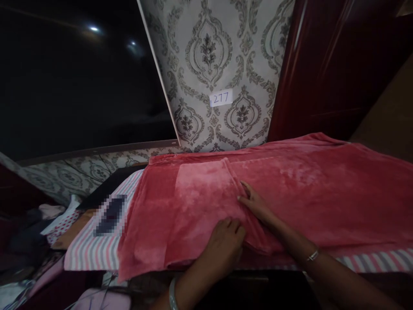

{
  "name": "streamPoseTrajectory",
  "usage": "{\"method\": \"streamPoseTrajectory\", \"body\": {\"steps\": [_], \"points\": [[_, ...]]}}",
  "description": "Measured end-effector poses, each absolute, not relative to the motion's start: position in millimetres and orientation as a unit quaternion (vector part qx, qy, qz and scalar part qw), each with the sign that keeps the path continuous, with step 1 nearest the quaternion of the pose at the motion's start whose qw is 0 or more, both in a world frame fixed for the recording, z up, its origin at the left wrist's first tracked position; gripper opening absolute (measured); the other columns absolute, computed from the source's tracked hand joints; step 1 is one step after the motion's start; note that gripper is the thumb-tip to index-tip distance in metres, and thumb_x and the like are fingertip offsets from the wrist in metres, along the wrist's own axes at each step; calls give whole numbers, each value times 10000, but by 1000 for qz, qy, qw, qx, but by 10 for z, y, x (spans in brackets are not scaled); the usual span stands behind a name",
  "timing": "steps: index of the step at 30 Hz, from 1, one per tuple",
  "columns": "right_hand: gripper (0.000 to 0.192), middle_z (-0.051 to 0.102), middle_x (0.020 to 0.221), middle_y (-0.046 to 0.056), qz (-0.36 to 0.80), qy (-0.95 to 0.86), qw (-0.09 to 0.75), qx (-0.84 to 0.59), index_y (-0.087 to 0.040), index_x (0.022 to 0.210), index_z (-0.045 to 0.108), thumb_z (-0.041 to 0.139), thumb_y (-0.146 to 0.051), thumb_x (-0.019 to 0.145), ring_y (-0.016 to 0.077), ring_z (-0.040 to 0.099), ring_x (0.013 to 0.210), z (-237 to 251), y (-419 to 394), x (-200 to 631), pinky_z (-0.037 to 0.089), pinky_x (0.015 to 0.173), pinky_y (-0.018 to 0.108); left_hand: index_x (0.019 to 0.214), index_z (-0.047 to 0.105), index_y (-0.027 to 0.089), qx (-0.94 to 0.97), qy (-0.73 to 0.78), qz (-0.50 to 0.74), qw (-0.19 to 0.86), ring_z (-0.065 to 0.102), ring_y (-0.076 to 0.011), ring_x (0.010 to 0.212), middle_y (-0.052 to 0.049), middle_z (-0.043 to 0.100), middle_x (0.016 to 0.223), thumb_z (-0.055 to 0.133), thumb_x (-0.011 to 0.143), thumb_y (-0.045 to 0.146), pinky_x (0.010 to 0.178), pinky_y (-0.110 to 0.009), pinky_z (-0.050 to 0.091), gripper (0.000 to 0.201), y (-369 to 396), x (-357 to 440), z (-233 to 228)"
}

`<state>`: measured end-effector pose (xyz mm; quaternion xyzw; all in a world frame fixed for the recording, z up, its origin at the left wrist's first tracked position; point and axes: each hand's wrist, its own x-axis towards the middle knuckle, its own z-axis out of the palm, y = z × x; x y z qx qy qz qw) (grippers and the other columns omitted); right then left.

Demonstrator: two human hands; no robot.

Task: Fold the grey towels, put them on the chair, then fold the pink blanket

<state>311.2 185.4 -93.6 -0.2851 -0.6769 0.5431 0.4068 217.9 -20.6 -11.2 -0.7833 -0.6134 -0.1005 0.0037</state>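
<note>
Both hands press flat on the pink fleece cloth near the desk's front edge, left hand and right hand with fingers loosely together, one flap seemingly folded, the rest unfolded.

Dim, soft picture, dark corners, wide-angle bending at the edges

One readable mark only: a small white slip stuck on the patterned wallpaper, at about twelve o'clock from the spread red cloth. On it, handwritten in blue, the number "277". The digits slant a little and run slightly uphill to the right. The slip sits between two of the grey ornamental medallions. Nothing else carries text: no label or brand shows on the cloth, and the pixelated patch at nine o'clock cannot be read.
</note>
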Motion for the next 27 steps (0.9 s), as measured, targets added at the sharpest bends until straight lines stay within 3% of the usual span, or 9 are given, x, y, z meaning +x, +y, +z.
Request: {"method": "streamPoseTrajectory", "body": {"steps": [5,10,15,20,23,27], "points": [[777,654,1317,79,548,-676,381,-314,-218,1442,510,691,-301,691,267,606,1217,-800,2009,3047,507,1014,403,1080,626,151,-791,-602,-100,31,557,-260,1088,-110,633,1221,561,866,121,987,-433,511,226,-192,2195,-171],[813,718,1055,80,544,-650,334,-412,-151,1490,461,686,-252,715,252,680,940,-428,2336,2798,559,810,345,1105,627,156,-791,-602,-103,40,552,-263,1062,-100,634,1220,572,852,125,959,-431,517,260,-199,2195,-260],[647,717,1109,117,530,-626,359,-446,-125,1398,537,650,-277,779,230,691,879,-187,2639,2354,569,743,320,1180,617,185,-795,-587,-143,49,541,-260,1113,-87,618,1309,590,860,138,1010,-431,484,324,-242,2161,-340],[658,725,1018,81,472,-629,399,-471,-139,1380,539,617,-170,728,244,696,924,-273,2827,2144,566,859,403,1151,634,200,-811,-542,-202,87,556,-243,1142,-87,650,1299,571,912,164,1010,-408,463,249,-173,2117,-507],[650,714,1093,94,432,-632,421,-487,-169,1363,555,612,-150,715,265,679,1038,-431,2906,2222,531,961,463,1149,635,200,-817,-529,-211,96,571,-243,1137,-92,671,1270,589,919,204,1001,-404,469,235,-134,2102,-588],[604,699,1197,126,413,-647,424,-481,-177,1307,598,668,-173,707,292,664,1122,-577,2968,2323,523,987,468,1201,624,205,-821,-524,-215,75,587,-239,1126,-103,681,1248,578,908,179,992,-402,480,298,-135,2098,-577]]}}
